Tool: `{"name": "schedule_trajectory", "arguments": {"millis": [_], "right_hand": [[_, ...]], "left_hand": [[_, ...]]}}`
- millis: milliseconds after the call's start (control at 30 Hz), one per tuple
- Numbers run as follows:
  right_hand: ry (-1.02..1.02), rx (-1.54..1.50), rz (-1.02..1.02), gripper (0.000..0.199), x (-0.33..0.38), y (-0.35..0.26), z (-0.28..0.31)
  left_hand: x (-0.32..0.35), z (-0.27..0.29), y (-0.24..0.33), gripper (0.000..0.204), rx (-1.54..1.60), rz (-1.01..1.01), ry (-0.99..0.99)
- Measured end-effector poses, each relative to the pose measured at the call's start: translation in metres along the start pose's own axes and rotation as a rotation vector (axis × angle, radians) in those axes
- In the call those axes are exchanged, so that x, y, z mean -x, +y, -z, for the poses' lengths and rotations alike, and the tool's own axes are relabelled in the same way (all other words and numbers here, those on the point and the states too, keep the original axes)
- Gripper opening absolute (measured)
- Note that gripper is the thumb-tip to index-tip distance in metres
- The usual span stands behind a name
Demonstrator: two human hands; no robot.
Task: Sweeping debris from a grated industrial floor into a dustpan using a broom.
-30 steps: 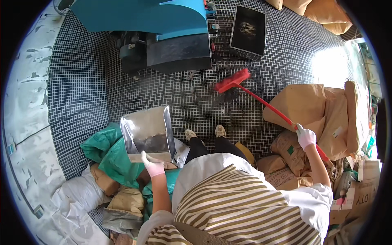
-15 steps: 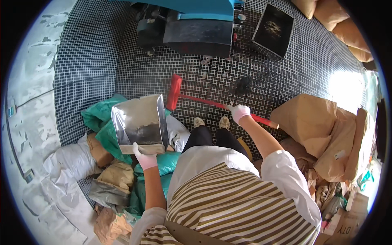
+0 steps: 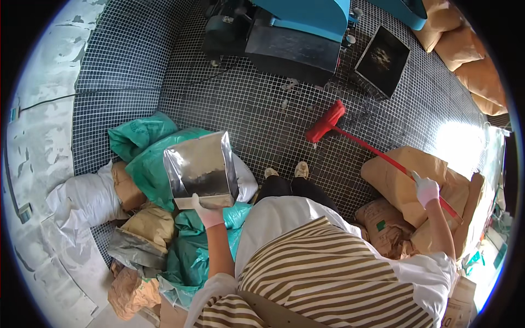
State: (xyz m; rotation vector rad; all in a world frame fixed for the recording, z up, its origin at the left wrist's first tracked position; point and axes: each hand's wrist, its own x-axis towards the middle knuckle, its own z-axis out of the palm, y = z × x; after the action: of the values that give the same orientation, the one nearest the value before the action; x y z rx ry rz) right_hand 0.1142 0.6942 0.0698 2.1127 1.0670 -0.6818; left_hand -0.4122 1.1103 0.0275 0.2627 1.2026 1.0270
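Note:
In my left hand (image 3: 208,211), which wears a pale glove, is a shiny open-topped metal box used like a dustpan (image 3: 202,168). My fingers close on its near edge, and its inside is smudged dark. Off to the right, my gloved right hand (image 3: 427,191) grips the red handle of a broom (image 3: 377,151). The red broom head (image 3: 326,122) rests on the small-tiled floor (image 3: 246,120), ahead of my feet and right of the metal box. Dark dirt smears the floor beside the broom head.
A blue machine (image 3: 306,16) with a dark lower housing stands ahead. Right of it is a black open box (image 3: 384,61) with residue inside. Green bags (image 3: 156,164) and white sacks (image 3: 90,191) lie at left. Brown paper sacks (image 3: 402,169) are piled at right.
My right hand has moved right with the broom, and its head has swung from beside the metal box out to the right. The dark heap on the floor no longer shows. The view has shifted.

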Motion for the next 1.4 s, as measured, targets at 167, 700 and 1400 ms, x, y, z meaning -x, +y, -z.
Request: {"name": "schedule_trajectory", "arguments": {"millis": [167,700,1400], "right_hand": [[0.047,-0.183,-0.007,0.046,0.002,-0.072,0.053],[-0.130,-0.866,-0.711,0.030,0.151,-0.247,0.059],[-0.254,-1.770,-1.821,0.033,0.103,-0.518,-0.109]], "left_hand": [[-0.030,-0.022,0.000,0.044,0.018,0.085,-0.115],[-0.189,-0.227,0.011,0.023,-0.700,0.331,-0.542],[-0.132,-0.347,-0.075,0.053,-1.281,0.496,-1.302]]}}
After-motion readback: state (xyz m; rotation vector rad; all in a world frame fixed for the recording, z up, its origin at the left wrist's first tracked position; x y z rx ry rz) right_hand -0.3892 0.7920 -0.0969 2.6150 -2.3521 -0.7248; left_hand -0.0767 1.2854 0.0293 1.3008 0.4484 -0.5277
